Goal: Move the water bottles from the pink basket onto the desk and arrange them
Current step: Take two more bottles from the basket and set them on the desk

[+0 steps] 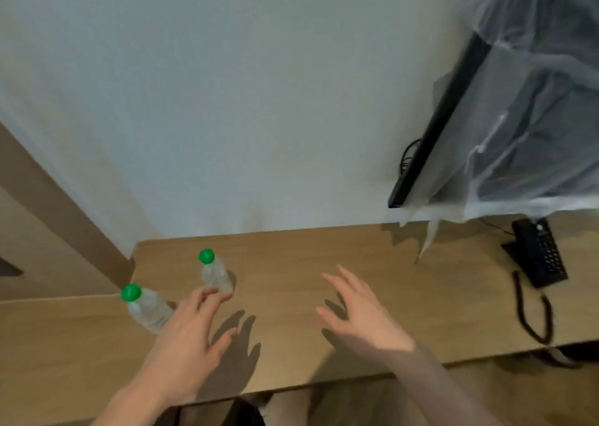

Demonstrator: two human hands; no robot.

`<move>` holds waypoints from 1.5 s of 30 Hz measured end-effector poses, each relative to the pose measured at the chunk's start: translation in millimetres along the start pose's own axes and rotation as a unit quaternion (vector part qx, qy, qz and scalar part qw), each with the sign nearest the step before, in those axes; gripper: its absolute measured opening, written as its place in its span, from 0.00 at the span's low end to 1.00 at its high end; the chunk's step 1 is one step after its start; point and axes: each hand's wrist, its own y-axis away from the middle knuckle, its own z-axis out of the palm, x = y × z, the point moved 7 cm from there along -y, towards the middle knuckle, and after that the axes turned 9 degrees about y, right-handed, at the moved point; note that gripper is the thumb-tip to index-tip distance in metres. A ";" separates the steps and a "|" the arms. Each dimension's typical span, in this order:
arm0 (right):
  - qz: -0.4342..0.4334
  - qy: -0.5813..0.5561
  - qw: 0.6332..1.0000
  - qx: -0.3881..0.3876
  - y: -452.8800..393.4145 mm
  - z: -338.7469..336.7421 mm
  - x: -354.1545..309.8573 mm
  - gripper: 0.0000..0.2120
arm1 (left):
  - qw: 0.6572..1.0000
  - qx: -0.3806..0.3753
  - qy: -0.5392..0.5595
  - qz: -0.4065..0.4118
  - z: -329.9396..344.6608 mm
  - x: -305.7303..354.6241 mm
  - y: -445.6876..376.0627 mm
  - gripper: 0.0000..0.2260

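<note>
Head view: left hand (189, 335), fingers spread, touches a water bottle (216, 275) near the desk (324, 250) left edge; nudge it gently, right hand (359, 312) hovering open.

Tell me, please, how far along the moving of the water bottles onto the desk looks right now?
Two clear plastic water bottles with green caps stand upright on the wooden desk: the nearer bottle and the farther bottle. The left hand touches the farther bottle's base with straight fingers, apparently placing or adjusting it; the right hand hovers open, holding nothing. The pink basket is out of view, so remaining bottles cannot be counted.
</note>
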 end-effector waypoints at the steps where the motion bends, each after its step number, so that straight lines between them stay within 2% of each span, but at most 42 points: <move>1: 0.014 -0.001 1.000 0.005 14.2 -5.9 15.5 0.35 | 1.000 -0.014 -0.018 0.015 8.7 15.2 -5.1 0.29; 5: 0.109 -0.012 0.994 0.025 103.6 -30.3 103.9 0.36 | 0.991 -0.081 -0.070 0.078 64.1 115.2 -14.0 0.34; 10: 0.186 0.009 0.981 0.047 218.5 -33.7 216.5 0.36 | 0.968 -0.129 -0.121 0.179 143.6 258.1 7.3 0.33; 17: 0.304 -0.021 0.949 0.079 361.2 -48.0 325.7 0.36 | 0.921 -0.174 -0.144 0.319 245.2 424.6 47.8 0.33; 23: 0.389 -0.054 0.912 0.121 448.6 -60.8 407.8 0.36 | 0.868 -0.224 -0.170 0.408 309.1 545.4 70.2 0.34; 28: 0.433 -0.060 0.886 0.154 499.4 -89.0 468.3 0.36 | 0.827 -0.263 -0.177 0.463 363.5 643.6 70.9 0.35; 39: 0.505 -0.033 0.845 0.175 527.1 -175.9 641.8 0.35 | 0.777 -0.306 -0.172 0.524 479.1 844.0 12.7 0.35; 45: 0.548 -0.069 0.811 0.190 561.0 -204.3 727.0 0.36 | 0.738 -0.313 -0.205 0.562 541.2 949.9 0.1 0.34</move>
